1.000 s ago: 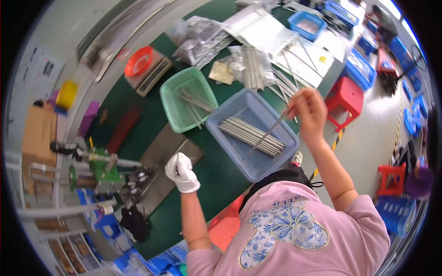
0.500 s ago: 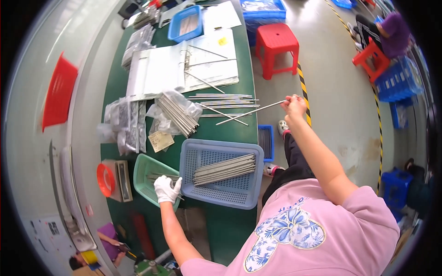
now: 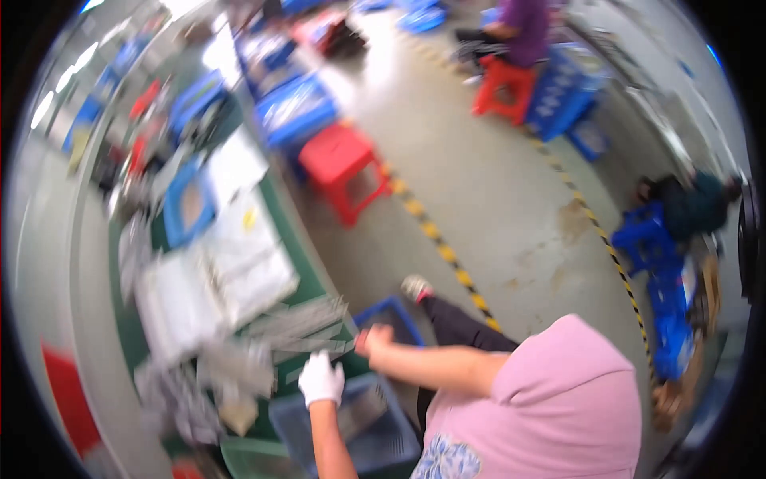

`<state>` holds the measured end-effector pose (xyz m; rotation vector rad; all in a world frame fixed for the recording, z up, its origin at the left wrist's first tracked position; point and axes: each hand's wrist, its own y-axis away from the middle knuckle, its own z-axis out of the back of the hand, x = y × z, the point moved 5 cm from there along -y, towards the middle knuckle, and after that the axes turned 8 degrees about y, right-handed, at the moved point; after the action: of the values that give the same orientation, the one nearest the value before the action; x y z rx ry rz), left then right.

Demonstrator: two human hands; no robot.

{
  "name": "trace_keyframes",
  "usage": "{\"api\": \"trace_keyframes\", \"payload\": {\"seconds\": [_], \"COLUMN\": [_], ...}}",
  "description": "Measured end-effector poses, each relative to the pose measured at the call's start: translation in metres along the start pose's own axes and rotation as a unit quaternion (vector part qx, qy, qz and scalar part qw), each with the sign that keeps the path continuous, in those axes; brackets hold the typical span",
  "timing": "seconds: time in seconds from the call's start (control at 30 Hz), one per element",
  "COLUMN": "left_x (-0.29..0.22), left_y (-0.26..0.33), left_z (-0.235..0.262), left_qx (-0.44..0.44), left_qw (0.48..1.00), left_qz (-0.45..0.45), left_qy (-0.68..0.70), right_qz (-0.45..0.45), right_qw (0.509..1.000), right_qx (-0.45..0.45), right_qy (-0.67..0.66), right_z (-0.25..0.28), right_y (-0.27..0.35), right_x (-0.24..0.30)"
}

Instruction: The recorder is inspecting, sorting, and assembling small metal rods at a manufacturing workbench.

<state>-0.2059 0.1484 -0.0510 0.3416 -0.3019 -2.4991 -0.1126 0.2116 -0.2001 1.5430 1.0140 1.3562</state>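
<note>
Left hand (image 3: 321,378): white-gloved, on thin metal rods (image 3: 307,323); grip unclear through blur.
Right hand (image 3: 373,341): bare, closed at rod ends.
Rods: likely light, stiff, slippery; grip mid-bundle.

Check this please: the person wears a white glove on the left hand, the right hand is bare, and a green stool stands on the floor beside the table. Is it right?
Not quite. The stool is red, not green, as the head view shows. The white glove on the left hand and the bare right hand are correct.

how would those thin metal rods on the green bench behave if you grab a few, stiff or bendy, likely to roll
The metal rods look long, thin and straight, so probably stiff with slight flex. They lie loose, so they would likely roll or slide. The gloved left hand and bare right hand reach them; the picture is blurred.
</note>
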Motion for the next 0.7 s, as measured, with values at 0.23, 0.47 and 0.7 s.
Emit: {"api": "trace_keyframes", "payload": {"seconds": [0.23,0.47,0.7], "left_x": [0.023,0.055,0.134], "left_y": [-0.054,-0.054,-0.078], "left_z": [-0.077,-0.093,-0.189], "left_qx": [0.285,0.18,0.261], "left_qw": [0.95,0.959,0.952], "left_qz": [-0.018,0.21,0.109], "left_qy": [-0.125,0.07,-0.115], "right_qz": [0.169,0.393,0.456], "right_qw": [0.929,0.544,0.315], "right_qx": [0.002,0.275,0.363], "right_qy": [0.33,0.688,0.749], "right_z": [0.018,-0.002,-0.045], "right_y": [-0.008,0.019,0.016], "right_x": [0.014,0.078,0.062]}}
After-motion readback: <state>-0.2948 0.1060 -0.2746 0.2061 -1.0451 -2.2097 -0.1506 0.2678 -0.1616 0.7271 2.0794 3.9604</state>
